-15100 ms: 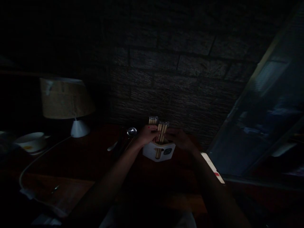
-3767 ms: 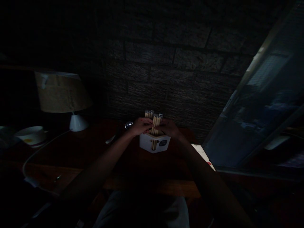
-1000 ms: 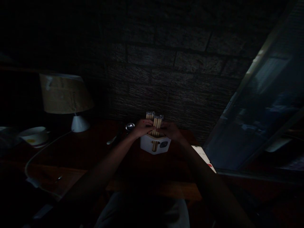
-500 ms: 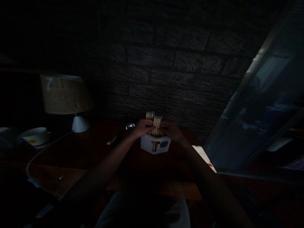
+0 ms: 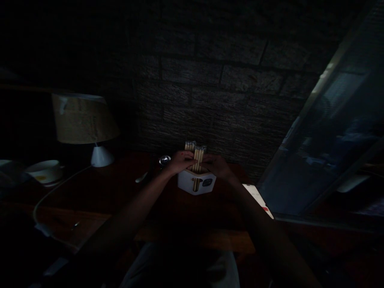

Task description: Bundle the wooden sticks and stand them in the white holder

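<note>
A pale chopstick holder (image 5: 186,182) with a keyhole-like slot in its front stands on the dark wooden table. Several wooden chopsticks with silvery tops stand upright in it, in a front bundle (image 5: 198,158) and a rear bundle (image 5: 190,146). From the left, my left hand (image 5: 181,161) has its fingers closed against the front bundle, just above the holder's rim. My right hand (image 5: 216,164) grips the same bundle from the right, dim in the shadow. Some fingertips are hidden behind the chopsticks.
Left of the holder lie a shiny ladle or spoon (image 5: 165,161) and a pale-ended utensil (image 5: 141,177). A lamp (image 5: 87,120) with a cord and a white cup (image 5: 46,173) stand farther left. A lit phone (image 5: 258,200) lies by my right forearm. A brick wall (image 5: 207,88) rises behind.
Both hands stay at the front chopstick bundle, with hardly any shift over the last second. Compared with the oldest frame, the view has shifted slightly and my right fingers sit closer around the bundle.
</note>
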Tool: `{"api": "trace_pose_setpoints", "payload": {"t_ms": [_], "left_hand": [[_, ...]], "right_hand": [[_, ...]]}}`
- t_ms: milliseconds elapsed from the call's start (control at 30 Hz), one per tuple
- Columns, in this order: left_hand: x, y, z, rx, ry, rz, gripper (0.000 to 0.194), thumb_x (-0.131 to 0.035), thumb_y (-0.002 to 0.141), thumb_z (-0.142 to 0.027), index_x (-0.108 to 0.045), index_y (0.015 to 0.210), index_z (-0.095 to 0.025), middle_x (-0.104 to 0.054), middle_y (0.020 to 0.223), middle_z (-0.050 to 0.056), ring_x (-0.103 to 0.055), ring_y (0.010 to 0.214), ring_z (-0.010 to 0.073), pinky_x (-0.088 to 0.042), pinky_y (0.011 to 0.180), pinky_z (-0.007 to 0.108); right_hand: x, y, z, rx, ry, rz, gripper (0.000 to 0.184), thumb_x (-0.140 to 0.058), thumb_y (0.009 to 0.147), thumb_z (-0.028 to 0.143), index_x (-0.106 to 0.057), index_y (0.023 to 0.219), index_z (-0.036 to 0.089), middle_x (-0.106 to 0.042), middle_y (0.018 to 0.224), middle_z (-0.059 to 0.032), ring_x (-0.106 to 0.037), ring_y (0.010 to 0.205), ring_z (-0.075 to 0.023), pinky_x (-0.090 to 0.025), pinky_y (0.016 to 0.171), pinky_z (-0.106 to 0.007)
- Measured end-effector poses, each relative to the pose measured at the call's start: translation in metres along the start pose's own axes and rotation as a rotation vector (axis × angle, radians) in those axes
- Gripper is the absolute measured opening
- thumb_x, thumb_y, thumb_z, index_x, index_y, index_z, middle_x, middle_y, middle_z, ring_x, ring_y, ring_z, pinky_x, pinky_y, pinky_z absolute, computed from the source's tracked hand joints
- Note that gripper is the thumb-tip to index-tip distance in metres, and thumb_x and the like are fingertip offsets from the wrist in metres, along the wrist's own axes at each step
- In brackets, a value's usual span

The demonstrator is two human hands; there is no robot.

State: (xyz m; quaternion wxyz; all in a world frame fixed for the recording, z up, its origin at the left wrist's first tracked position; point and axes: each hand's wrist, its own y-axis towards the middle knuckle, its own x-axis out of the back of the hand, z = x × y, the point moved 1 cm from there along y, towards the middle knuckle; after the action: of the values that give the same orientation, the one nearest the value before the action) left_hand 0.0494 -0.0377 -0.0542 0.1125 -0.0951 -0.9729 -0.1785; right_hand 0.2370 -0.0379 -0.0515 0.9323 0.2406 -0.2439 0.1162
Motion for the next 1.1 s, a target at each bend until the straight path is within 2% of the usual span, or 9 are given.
{"api": "trace_pose_setpoints", "payload": {"t_ms": [333,467,633,767,967,1100], "left_hand": [[0.0,0.0,0.002,-0.003,-0.012,-0.02,0.014,-0.072,0.07,-0.021,-0.064,0.079,-0.014,-0.063,0.067,-0.001,-0.051,0.048,0.007,-0.039,0.046,0.018],[0.0,-0.001,0.0,0.0,-0.018,-0.022,0.013,-0.072,0.07,-0.021,-0.064,0.079,-0.015,-0.064,0.068,-0.001,-0.051,0.049,0.0072,-0.04,0.047,0.018],[0.0,-0.002,-0.002,0.005,-0.033,-0.009,0.012,-0.071,0.071,-0.021,-0.064,0.078,-0.014,-0.06,0.061,-0.003,-0.049,0.045,0.0065,-0.037,0.044,0.018],[0.0,-0.003,-0.003,0.01,-0.038,-0.025,0.014,-0.072,0.071,-0.02,-0.063,0.08,-0.014,-0.062,0.064,-0.002,-0.05,0.046,0.0065,-0.038,0.044,0.018],[0.003,-0.006,-0.007,0.011,-0.016,-0.04,0.016,-0.072,0.073,-0.025,-0.066,0.083,-0.013,-0.065,0.068,0.001,-0.051,0.043,0.0071,-0.036,0.04,0.019],[0.01,-0.007,-0.014,-0.02,0.008,-0.068,0.022,-0.069,0.076,-0.031,-0.069,0.088,-0.012,-0.067,0.07,0.003,-0.049,0.041,0.0075,-0.035,0.038,0.02]], "right_hand": [[0.004,-0.004,0.005,0.024,0.015,-0.053,0.016,-0.07,0.074,0.021,-0.073,0.09,0.022,-0.075,0.096,-0.0042,-0.07,0.089,-0.0194,-0.053,0.082,-0.032],[0.003,-0.004,0.006,0.038,0.026,-0.071,0.015,-0.071,0.073,0.023,-0.072,0.089,0.022,-0.075,0.094,-0.0031,-0.07,0.088,-0.0187,-0.053,0.081,-0.031],[0.0,-0.002,0.003,0.02,0.026,-0.08,0.019,-0.067,0.074,0.018,-0.07,0.092,0.02,-0.075,0.089,-0.0035,-0.07,0.081,-0.0176,-0.053,0.074,-0.029],[0.0,-0.003,0.004,0.016,0.021,-0.08,0.019,-0.066,0.074,0.017,-0.07,0.092,0.019,-0.074,0.089,-0.0041,-0.07,0.081,-0.0176,-0.052,0.074,-0.028],[0.009,-0.008,0.013,0.032,0.035,-0.11,0.014,-0.068,0.073,0.019,-0.069,0.086,0.02,-0.074,0.094,-0.0047,-0.069,0.086,-0.0185,-0.052,0.079,-0.03],[0.012,-0.011,0.025,0.046,0.075,-0.126,0.021,-0.069,0.073,0.022,-0.066,0.094,0.019,-0.074,0.09,-0.0053,-0.069,0.082,-0.019,-0.052,0.077,-0.031]]}}
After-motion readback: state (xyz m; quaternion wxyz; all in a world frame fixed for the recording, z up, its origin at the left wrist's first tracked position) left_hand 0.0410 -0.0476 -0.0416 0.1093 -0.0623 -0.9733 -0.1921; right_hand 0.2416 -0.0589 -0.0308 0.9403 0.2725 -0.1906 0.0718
